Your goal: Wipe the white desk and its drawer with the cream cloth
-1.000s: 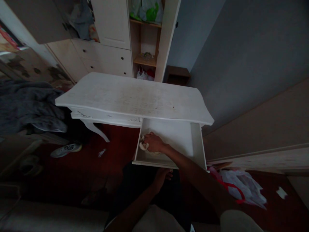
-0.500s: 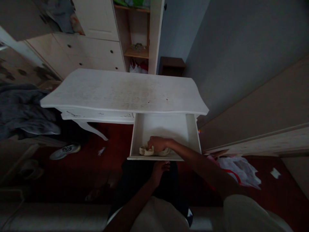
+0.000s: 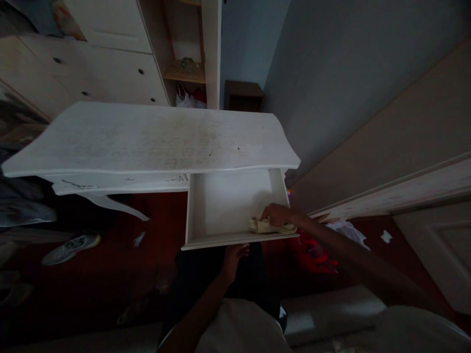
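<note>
A white drawer is pulled out of a white desk whose top has dark smudges. Inside it, at the front right corner, my right hand is closed on a cream cloth and presses it against the drawer. My left hand is just below the drawer's front edge, above my lap, with its fingers partly curled. Whether those fingertips touch the drawer front I cannot tell.
Behind the desk are a white cabinet with round knobs and a brown box by the wall. A shoe lies on the red floor at left. Red and white plastic bags lie at right.
My right hand has slid the cloth from the drawer's front middle to its front right corner. The view has turned right. My left hand stays under the drawer's front.
</note>
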Tool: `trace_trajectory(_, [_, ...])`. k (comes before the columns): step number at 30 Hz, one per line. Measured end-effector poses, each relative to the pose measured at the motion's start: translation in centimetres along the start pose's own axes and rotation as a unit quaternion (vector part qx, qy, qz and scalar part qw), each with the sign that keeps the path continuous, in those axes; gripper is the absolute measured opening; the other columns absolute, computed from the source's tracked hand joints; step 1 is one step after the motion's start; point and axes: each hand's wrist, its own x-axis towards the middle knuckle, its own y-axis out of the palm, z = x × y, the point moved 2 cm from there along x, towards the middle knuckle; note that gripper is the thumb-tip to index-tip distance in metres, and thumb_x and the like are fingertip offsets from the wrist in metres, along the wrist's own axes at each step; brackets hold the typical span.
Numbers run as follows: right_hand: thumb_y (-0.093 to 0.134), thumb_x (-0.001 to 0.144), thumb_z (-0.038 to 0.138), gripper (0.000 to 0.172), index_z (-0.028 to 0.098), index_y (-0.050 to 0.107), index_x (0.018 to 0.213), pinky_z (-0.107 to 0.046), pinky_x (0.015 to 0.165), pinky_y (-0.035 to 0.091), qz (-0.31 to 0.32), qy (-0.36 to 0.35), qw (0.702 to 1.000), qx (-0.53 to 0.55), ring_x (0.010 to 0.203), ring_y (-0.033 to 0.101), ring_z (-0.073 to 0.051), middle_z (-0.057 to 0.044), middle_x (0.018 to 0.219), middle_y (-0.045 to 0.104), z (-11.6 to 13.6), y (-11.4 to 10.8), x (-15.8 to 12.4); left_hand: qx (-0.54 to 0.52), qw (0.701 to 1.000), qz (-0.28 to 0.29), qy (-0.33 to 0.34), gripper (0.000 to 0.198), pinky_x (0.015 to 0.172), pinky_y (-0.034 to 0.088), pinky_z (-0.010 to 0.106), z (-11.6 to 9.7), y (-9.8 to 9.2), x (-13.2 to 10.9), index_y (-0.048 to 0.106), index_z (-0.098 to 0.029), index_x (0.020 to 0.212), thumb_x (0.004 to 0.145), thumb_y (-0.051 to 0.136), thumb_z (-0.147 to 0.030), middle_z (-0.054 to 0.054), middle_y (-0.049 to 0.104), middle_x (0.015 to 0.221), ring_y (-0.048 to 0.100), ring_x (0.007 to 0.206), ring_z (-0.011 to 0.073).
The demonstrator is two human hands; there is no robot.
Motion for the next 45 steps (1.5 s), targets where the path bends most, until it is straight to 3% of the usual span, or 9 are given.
trace_trajectory(6, [0.053, 0.087, 0.015, 0.033, 0.021, 0.072, 0.112, -0.036, 0.092, 0.047, -0.152, 0.102, 0.982, -0.054, 0.117, 0.056, -0.029, -0.013, 0.117, 0.068, 1.3, 1.7, -1.1, 0.010, 1.000, 0.003, 0.004, 0.026, 0.061, 0.052, 0.028, 0.2, -0.2, 0.2, 0.074, -0.013, 0.067, 0.053, 0.083, -0.033, 0.008, 0.075, 0.071, 0.067, 0.060, 0.0170])
trace_trajectory(9, [0.050, 0.090, 0.013, 0.036, 0.020, 0.062, 0.123, -0.036, 0.095, 0.046, -0.253, 0.157, 0.951, -0.079, 0.117, 0.051, -0.027, -0.014, 0.126, 0.060, 1.1, 2.2, -0.9, 0.023, 1.000, -0.003, 0.005, 0.028, 0.060, 0.052, 0.028, 0.3, -0.3, 0.4, 0.074, -0.014, 0.068, 0.052, 0.082, -0.036, 0.008, 0.075, 0.070, 0.066, 0.059, 0.0171])
trace_trajectory(12, [0.049, 0.091, 0.014, 0.036, 0.017, 0.056, 0.127, -0.037, 0.091, 0.047, -0.301, 0.207, 0.925, -0.106, 0.110, 0.051, -0.027, -0.017, 0.122, 0.057, 0.6, 2.7, -0.4, 0.071, 0.997, -0.011, 0.004, 0.030, 0.059, 0.050, 0.028, 0.1, -0.3, 0.6, 0.075, -0.014, 0.069, 0.051, 0.080, -0.037, 0.008, 0.075, 0.069, 0.065, 0.058, 0.0169])
trace_trajectory(16, [0.048, 0.092, 0.013, 0.033, 0.016, 0.056, 0.123, -0.038, 0.091, 0.045, -0.361, 0.202, 0.901, -0.127, 0.108, 0.049, -0.027, -0.017, 0.119, 0.055, -0.3, 2.4, 0.6, 0.132, 0.991, 0.000, 0.011, 0.033, 0.058, 0.049, 0.027, -0.3, -0.3, 0.5, 0.076, -0.013, 0.073, 0.056, 0.077, -0.041, 0.009, 0.075, 0.071, 0.064, 0.059, 0.0162])
trace_trajectory(19, [0.044, 0.092, 0.010, 0.039, 0.017, 0.052, 0.130, -0.041, 0.096, 0.043, -0.401, 0.181, 0.886, -0.148, 0.119, 0.043, -0.030, -0.019, 0.128, 0.051, -1.2, 0.6, 1.6, 0.138, 0.990, 0.006, 0.019, 0.033, 0.057, 0.048, 0.027, -0.4, -0.3, 0.4, 0.076, -0.014, 0.074, 0.058, 0.076, -0.042, 0.009, 0.074, 0.072, 0.063, 0.059, 0.0159])
trace_trajectory(25, [0.032, 0.097, 0.012, 0.043, 0.012, 0.047, 0.137, -0.045, 0.100, 0.039, -0.384, 0.165, 0.892, -0.173, 0.128, 0.037, -0.033, -0.022, 0.137, 0.047, -2.4, -4.3, 4.1, 0.123, 0.992, 0.008, -0.003, 0.028, 0.053, 0.047, 0.026, -0.2, -0.5, 1.0, 0.075, -0.015, 0.068, 0.055, 0.079, -0.039, 0.008, 0.074, 0.069, 0.062, 0.055, 0.0148])
trace_trajectory(29, [0.034, 0.095, 0.010, 0.042, 0.014, 0.053, 0.132, -0.051, 0.106, 0.033, -0.360, 0.158, 0.899, -0.193, 0.126, 0.040, -0.033, -0.021, 0.136, 0.049, -2.5, -5.2, 4.0, 0.110, 0.994, 0.022, 0.005, 0.029, 0.055, 0.048, 0.026, 0.0, -0.7, 1.3, 0.076, -0.015, 0.072, 0.056, 0.079, -0.039, 0.008, 0.075, 0.071, 0.063, 0.057, 0.0153])
trace_trajectory(34, [0.037, 0.093, 0.009, 0.042, 0.015, 0.054, 0.131, -0.044, 0.105, 0.036, -0.319, 0.157, 0.914, -0.194, 0.134, 0.035, -0.033, -0.019, 0.137, 0.049, -2.0, -3.6, 1.2, 0.110, 0.994, 0.016, -0.007, 0.032, 0.051, 0.046, 0.026, 0.4, -0.8, 1.7, 0.074, -0.015, 0.068, 0.051, 0.081, -0.041, 0.008, 0.073, 0.067, 0.061, 0.053, 0.0151])
trace_trajectory(45, [0.048, 0.086, 0.010, 0.040, 0.018, 0.063, 0.122, -0.048, 0.104, 0.036, -0.218, 0.164, 0.947, -0.171, 0.121, 0.053, -0.033, -0.022, 0.127, 0.060, 2.0, 3.0, -4.2, 0.113, 0.993, 0.018, 0.007, 0.036, 0.054, 0.047, 0.026, 0.1, -0.6, 1.2, 0.074, -0.014, 0.070, 0.052, 0.080, -0.045, 0.009, 0.074, 0.070, 0.062, 0.056, 0.0156])
